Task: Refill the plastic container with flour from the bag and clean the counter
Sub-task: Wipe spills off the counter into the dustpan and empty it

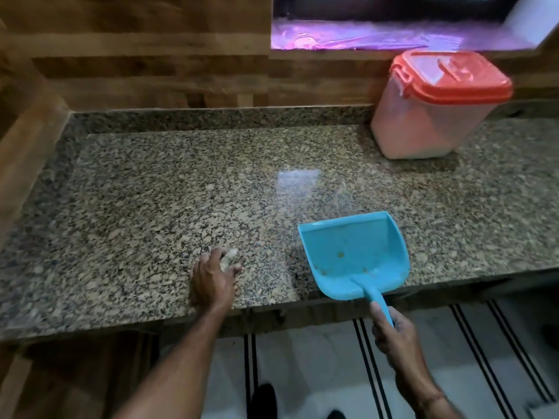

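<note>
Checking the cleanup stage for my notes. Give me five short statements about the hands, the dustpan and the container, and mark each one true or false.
1. The right hand grips the handle of the blue dustpan. True.
2. The plastic container stands open with its lid off. False: the orange lid is on it.
3. The left hand lies on the granite counter, to the left of the dustpan. True.
4. The dustpan is heaped with flour. False: only a few small specks show in it.
5. The container stands at the counter's front edge beside the left hand. False: it stands at the back right, by the wall.
</note>
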A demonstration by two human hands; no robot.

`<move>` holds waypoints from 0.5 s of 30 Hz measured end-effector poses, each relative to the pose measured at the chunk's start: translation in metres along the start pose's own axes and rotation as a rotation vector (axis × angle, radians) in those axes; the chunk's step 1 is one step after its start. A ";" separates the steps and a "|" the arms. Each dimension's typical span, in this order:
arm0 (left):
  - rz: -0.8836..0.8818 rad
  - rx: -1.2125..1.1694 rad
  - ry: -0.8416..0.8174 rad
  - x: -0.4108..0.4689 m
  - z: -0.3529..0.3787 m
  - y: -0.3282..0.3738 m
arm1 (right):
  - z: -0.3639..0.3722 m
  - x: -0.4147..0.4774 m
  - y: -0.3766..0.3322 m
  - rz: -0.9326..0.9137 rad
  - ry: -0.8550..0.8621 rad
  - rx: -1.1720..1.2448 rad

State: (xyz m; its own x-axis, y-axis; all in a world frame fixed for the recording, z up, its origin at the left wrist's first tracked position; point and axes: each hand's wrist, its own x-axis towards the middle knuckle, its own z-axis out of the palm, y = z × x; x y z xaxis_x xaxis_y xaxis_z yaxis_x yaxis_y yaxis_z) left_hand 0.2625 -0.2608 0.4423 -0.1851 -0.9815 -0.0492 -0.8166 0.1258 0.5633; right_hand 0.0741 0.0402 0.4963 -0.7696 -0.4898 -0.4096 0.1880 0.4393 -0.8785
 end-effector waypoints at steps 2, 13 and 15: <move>-0.077 -0.144 -0.055 0.006 -0.009 0.007 | -0.003 -0.007 0.002 0.019 0.004 0.028; -0.102 -0.329 -0.138 -0.047 0.005 0.088 | -0.069 -0.058 0.039 -0.001 0.048 0.033; -0.075 -0.325 -0.157 -0.068 0.013 0.099 | -0.089 -0.072 0.057 0.001 0.063 0.030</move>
State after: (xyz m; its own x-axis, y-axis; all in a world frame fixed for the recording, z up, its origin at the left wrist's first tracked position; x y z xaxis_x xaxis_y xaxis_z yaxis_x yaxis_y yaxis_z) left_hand 0.1873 -0.1795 0.4901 -0.2337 -0.9489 -0.2119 -0.6192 -0.0228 0.7849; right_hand 0.0866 0.1675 0.4977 -0.8062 -0.4409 -0.3947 0.2060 0.4162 -0.8856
